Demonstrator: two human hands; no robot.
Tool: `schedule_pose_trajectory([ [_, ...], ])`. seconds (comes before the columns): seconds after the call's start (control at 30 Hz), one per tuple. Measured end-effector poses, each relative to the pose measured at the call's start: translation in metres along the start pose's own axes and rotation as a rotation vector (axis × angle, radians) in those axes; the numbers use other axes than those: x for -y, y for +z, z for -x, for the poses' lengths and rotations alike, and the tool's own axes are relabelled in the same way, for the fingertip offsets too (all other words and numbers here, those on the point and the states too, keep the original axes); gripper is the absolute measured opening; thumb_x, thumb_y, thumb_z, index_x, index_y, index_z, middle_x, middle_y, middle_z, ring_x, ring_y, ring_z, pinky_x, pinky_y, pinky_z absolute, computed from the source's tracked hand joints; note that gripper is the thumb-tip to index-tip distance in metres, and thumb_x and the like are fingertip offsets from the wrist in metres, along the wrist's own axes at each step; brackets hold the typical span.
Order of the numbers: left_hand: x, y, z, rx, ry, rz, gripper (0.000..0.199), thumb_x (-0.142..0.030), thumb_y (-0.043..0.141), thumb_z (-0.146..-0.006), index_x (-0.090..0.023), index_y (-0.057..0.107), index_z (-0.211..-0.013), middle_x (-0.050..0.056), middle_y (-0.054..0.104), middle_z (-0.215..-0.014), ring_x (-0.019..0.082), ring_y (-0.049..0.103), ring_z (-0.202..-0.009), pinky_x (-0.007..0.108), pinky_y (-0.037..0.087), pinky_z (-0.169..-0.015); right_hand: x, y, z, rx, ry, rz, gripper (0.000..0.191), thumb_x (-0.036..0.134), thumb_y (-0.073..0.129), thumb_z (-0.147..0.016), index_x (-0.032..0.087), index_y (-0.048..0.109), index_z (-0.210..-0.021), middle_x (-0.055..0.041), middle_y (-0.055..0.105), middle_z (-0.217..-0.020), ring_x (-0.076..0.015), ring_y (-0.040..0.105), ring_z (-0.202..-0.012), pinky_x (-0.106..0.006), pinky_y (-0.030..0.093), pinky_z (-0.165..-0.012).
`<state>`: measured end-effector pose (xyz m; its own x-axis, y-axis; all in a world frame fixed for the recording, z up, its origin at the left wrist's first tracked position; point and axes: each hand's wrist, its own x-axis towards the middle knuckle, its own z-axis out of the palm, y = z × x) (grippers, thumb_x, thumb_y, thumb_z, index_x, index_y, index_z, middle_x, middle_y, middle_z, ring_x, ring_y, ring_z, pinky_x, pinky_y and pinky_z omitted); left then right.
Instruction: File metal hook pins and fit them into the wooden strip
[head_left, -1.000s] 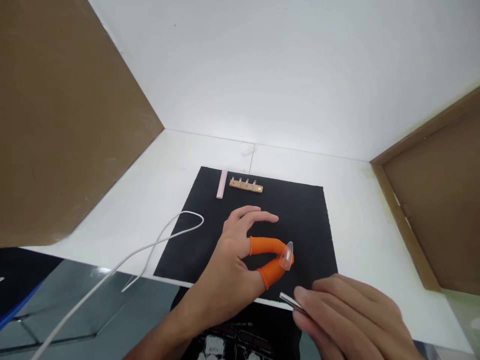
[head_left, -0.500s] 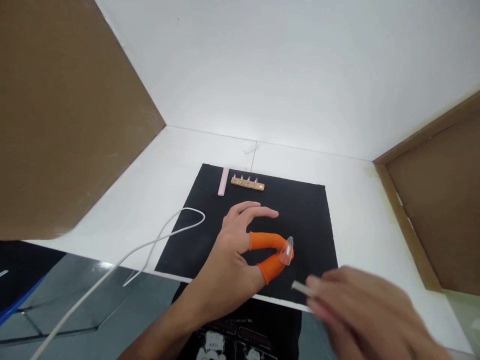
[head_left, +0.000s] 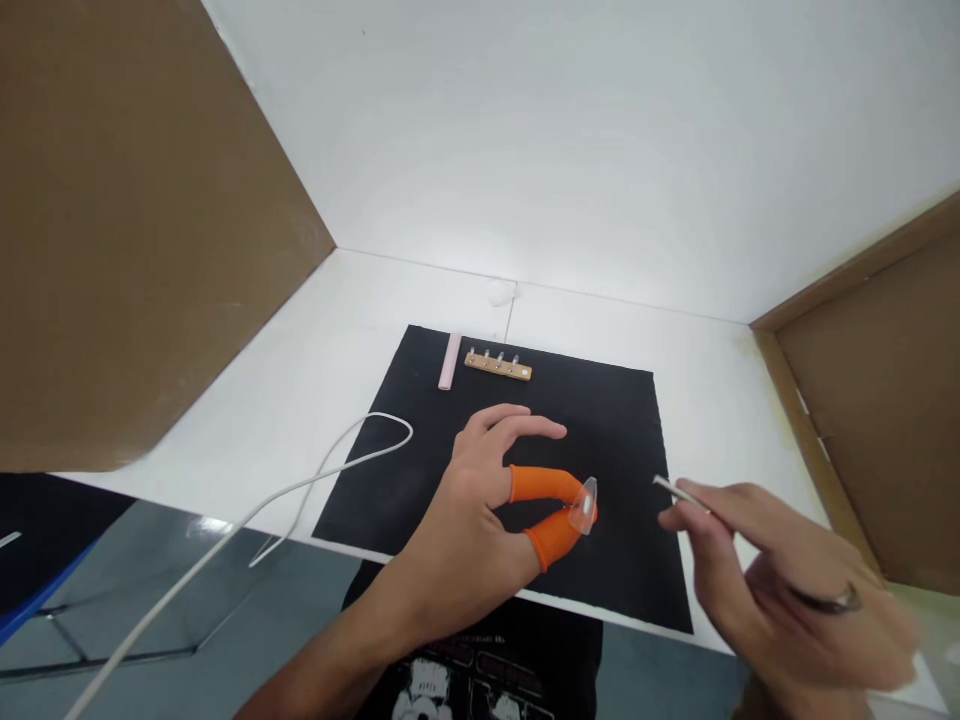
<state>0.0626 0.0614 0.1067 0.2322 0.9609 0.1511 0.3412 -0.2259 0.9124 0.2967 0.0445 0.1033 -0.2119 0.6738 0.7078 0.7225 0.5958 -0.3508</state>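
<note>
My left hand (head_left: 487,510) hovers over a black mat (head_left: 615,420). Its thumb and index finger wear orange finger cots (head_left: 551,485) and pinch a clear false nail (head_left: 585,508), while the other fingers are loosely curled. To the right, over the mat's edge, my right hand (head_left: 780,570) grips a thin, light tool (head_left: 682,493). Only a short narrow end of the tool sticks out past the fingertips, pointing left, apart from the false nail. A dark shiny curved piece shows lower in this hand; whether it belongs to the tool I cannot tell.
A pink bar (head_left: 450,362) lies at the mat's far left, beside a small wooden strip (head_left: 498,367) with several upright pegs. A white cable (head_left: 300,487) loops across the left side. Brown panels (head_left: 150,240) flank the white table (head_left: 697,345).
My right hand has moved right and away from me with the thin tool, farther from the false nail. The left hand keeps its pinch, nearly still.
</note>
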Motion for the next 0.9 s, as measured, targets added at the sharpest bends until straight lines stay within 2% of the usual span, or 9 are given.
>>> schedule_pose_trajectory([
  [0.07, 0.001, 0.001, 0.0, 0.005, -0.004, 0.003, 0.009, -0.02, 0.078, -0.094, -0.028, 0.079, -0.09, 0.001, 0.07, -0.137, 0.029, 0.052, -0.141, 0.055, 0.045, -0.12, -0.002, 0.003, 0.002, -0.038, 0.028, -0.004, 0.034, 0.003, 0.077, -0.088, 0.021, 0.075, -0.117, 0.0022, 0.076, -0.073, -0.0111, 0.068, -0.056, -0.023, 0.052, -0.053],
  [0.27, 0.003, 0.002, -0.002, -0.006, 0.014, 0.001, 0.008, -0.021, 0.079, -0.094, -0.027, 0.08, -0.089, 0.002, 0.072, -0.135, 0.03, 0.053, -0.14, 0.056, 0.045, -0.12, 0.041, 0.001, 0.006, 0.166, -0.005, -0.044, 0.013, 0.01, 0.069, -0.097, 0.019, 0.074, -0.103, -0.0012, 0.079, -0.077, -0.0179, 0.076, -0.067, -0.033, 0.064, -0.067],
  [0.37, 0.002, 0.002, -0.002, 0.001, 0.015, -0.001, 0.009, -0.02, 0.079, -0.094, -0.028, 0.08, -0.09, 0.002, 0.072, -0.134, 0.03, 0.053, -0.14, 0.057, 0.045, -0.12, 0.02, 0.003, 0.006, 0.108, -0.032, -0.122, 0.026, 0.004, 0.073, -0.092, 0.018, 0.075, -0.113, -0.0005, 0.078, -0.078, -0.0125, 0.069, -0.06, -0.025, 0.056, -0.054],
  [0.43, 0.002, 0.002, -0.001, 0.008, 0.006, 0.002, 0.009, -0.02, 0.079, -0.093, -0.028, 0.08, -0.089, 0.002, 0.072, -0.135, 0.03, 0.053, -0.141, 0.057, 0.045, -0.12, 0.004, 0.005, 0.006, -0.027, 0.034, -0.106, 0.041, 0.001, 0.077, -0.087, 0.02, 0.075, -0.123, -0.0007, 0.077, -0.08, -0.0125, 0.068, -0.063, -0.026, 0.053, -0.053],
  [0.5, 0.003, 0.002, -0.001, 0.008, 0.003, 0.005, 0.009, -0.02, 0.079, -0.093, -0.028, 0.08, -0.089, 0.002, 0.072, -0.135, 0.03, 0.053, -0.141, 0.057, 0.046, -0.119, 0.004, 0.006, 0.005, -0.082, 0.079, -0.076, 0.039, 0.004, 0.076, -0.089, 0.021, 0.075, -0.124, -0.0007, 0.077, -0.079, -0.0131, 0.069, -0.063, -0.027, 0.053, -0.055],
  [0.6, 0.004, 0.003, -0.002, -0.001, 0.017, 0.003, 0.008, -0.021, 0.079, -0.094, -0.027, 0.08, -0.089, 0.002, 0.073, -0.133, 0.03, 0.054, -0.139, 0.057, 0.045, -0.12, 0.028, 0.006, 0.003, 0.078, -0.028, -0.087, 0.013, 0.014, 0.067, -0.099, 0.021, 0.076, -0.106, 0.0007, 0.076, -0.073, -0.013, 0.069, -0.058, -0.027, 0.056, -0.055],
  [0.7, 0.005, 0.005, -0.003, -0.002, 0.02, 0.005, 0.008, -0.021, 0.079, -0.094, -0.027, 0.08, -0.089, 0.002, 0.073, -0.134, 0.03, 0.054, -0.139, 0.057, 0.045, -0.12, 0.039, 0.004, 0.001, 0.196, -0.123, -0.083, 0.01, 0.017, 0.065, -0.102, 0.022, 0.073, -0.098, 0.0018, 0.076, -0.071, -0.0148, 0.073, -0.06, -0.029, 0.06, -0.059],
  [0.83, 0.006, 0.005, -0.003, 0.002, 0.015, -0.001, 0.01, -0.02, 0.079, -0.094, -0.028, 0.08, -0.088, 0.001, 0.072, -0.134, 0.03, 0.054, -0.14, 0.057, 0.045, -0.12, 0.011, 0.001, -0.001, 0.073, -0.01, -0.038, 0.026, 0.006, 0.073, -0.093, 0.02, 0.073, -0.115, -0.0009, 0.08, -0.08, -0.0137, 0.073, -0.063, -0.026, 0.058, -0.058],
  [0.9, 0.006, 0.004, -0.002, 0.006, 0.01, -0.005, 0.01, -0.02, 0.079, -0.094, -0.028, 0.08, -0.088, 0.001, 0.072, -0.135, 0.03, 0.053, -0.14, 0.058, 0.045, -0.119, 0.008, 0.001, -0.001, 0.003, 0.053, -0.019, 0.019, 0.012, 0.07, -0.097, 0.021, 0.072, -0.114, -0.0009, 0.077, -0.074, -0.0128, 0.068, -0.057, -0.026, 0.052, -0.051],
])
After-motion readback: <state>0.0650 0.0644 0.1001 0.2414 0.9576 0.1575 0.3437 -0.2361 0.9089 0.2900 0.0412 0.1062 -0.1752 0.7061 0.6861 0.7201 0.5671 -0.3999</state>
